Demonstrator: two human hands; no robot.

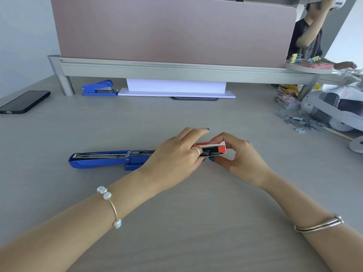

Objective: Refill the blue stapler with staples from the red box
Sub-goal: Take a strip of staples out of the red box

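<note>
The blue stapler (pixel 110 159) lies flat on the grey desk, folded open, with its metal staple channel facing up. Its right end is hidden behind my left hand (pixel 176 154). The small red box (pixel 213 149) is held just above the desk to the right of the stapler. Its open side faces me and grey staples show inside. My right hand (pixel 241 154) grips the box from the right. The fingers of my left hand reach into the open side of the box; I cannot tell whether they pinch a staple strip.
A second blue stapler (pixel 99 88) sits at the back under the partition rail. A black phone (pixel 24 102) lies at the far left. Loose staples (pixel 302 123) and stationery clutter the right side beside a grey device (pixel 334 108). Another person stands at the top right.
</note>
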